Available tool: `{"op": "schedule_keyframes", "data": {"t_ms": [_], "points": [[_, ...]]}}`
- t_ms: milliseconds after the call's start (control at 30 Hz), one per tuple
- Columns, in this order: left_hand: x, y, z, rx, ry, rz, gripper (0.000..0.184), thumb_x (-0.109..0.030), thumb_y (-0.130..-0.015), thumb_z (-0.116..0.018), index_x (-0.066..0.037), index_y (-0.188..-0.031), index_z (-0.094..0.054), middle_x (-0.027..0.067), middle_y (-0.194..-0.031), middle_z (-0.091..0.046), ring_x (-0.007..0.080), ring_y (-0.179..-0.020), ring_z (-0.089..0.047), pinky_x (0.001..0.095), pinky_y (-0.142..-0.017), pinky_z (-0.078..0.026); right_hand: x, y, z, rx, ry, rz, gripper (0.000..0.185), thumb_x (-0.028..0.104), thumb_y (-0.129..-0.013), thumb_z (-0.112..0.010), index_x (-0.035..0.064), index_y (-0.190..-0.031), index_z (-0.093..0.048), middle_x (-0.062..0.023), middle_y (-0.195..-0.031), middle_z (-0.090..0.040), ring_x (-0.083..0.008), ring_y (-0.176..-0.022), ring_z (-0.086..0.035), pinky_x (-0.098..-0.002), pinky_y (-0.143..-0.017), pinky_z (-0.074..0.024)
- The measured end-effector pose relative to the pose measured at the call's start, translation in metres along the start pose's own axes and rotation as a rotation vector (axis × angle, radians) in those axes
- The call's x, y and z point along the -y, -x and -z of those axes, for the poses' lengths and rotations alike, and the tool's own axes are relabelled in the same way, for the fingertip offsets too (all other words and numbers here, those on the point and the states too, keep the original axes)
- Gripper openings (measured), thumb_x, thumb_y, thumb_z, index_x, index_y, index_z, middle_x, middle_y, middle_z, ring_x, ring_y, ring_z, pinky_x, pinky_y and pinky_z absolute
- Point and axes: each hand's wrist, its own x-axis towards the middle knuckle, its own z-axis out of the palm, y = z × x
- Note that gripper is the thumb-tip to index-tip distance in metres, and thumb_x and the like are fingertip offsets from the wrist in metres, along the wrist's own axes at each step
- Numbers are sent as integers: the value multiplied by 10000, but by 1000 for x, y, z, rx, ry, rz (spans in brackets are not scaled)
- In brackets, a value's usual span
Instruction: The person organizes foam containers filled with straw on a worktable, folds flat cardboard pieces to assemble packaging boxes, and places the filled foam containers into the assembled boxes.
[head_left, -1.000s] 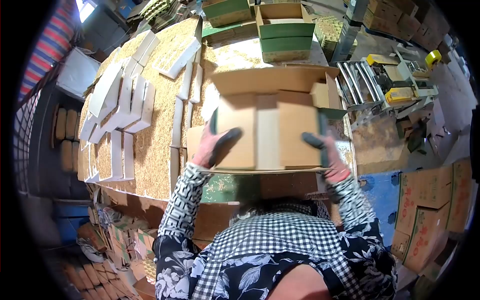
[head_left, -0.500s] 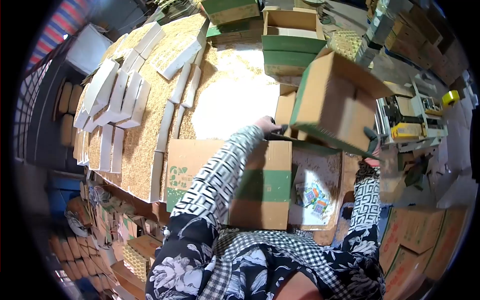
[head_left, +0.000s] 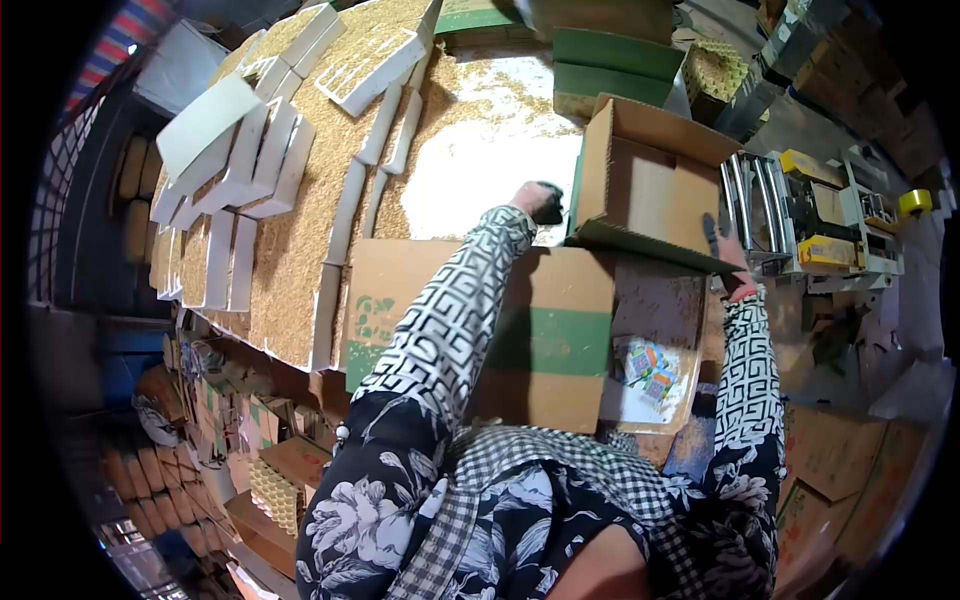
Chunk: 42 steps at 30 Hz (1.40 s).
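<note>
An open cardboard box (head_left: 655,185), brown inside with green on its outer side, stands with its opening facing up. My right hand (head_left: 725,245), in a glove with dark fingers, grips its near right edge. My left hand (head_left: 541,202), also dark-gloved, is curled closed just left of the box, over the white tabletop. What it may hold is hidden. Below my left forearm lies a closed brown carton (head_left: 555,335) with a green band. Several small printed packets (head_left: 648,368) rest on a white surface to its right.
White trays (head_left: 245,165) are stacked at the left on loose golden husk-like material (head_left: 290,255). Another green-sided box (head_left: 612,75) stands behind. A roller machine (head_left: 755,200) with yellow parts is at the right, and more cartons (head_left: 830,460) sit at the lower right.
The open box has gone from tilted to nearly level, and my right hand has risen along with it. My left hand has come away from under its near left corner.
</note>
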Motion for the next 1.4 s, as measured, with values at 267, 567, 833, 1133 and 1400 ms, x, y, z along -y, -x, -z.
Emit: {"op": "schedule_keyframes", "data": {"t_ms": [267,567,833,1133,1400], "points": [[29,224,217,-1129,-1430,-400,629,-490,-901,-485,12,-1280,-465,245,-1144,-578,353,-1125,-517,416,-981,-393,149,202,-43,-340,-653,-109,400,268,-966,-450,-33,-1226,-492,-139,-1210,-539,-246,-1083,-510,-319,-960,-387],[4,333,203,-635,102,-772,505,-375,-978,-439,-6,-1322,-457,173,-1234,-567,249,-1130,-551,351,-973,-426,245,212,-58,-21,-159,90,644,351,-962,-450,14,-1455,-207,-223,-1454,-314,-318,-1337,-330,-365,-1111,-240],[-93,347,185,-717,37,-943,290,-210,-966,-505,22,-1105,-609,55,-1068,-631,127,-927,-578,245,-825,-454,361,181,-30,-688,-838,190,213,90,-866,-626,6,-1048,-551,-33,-922,-578,-130,-800,-547,-243,-779,-451],[-121,400,125,51,148,-871,431,-286,-897,-526,21,-1195,-572,142,-1125,-620,227,-1063,-575,315,-945,-442,402,235,-38,-301,-935,405,722,128,-737,-694,1,-1351,-335,-174,-1278,-435,-308,-1194,-431,-390,-1051,-323],[-76,444,69,-2,-408,-659,613,-319,-717,-758,-41,-1218,-541,177,-1178,-563,250,-1205,-465,382,-1017,-396,401,226,-34,-209,-54,778,698,123,-593,-766,46,-1230,-492,-166,-1171,-483,-335,-1055,-469,-396,-948,-405]]}}
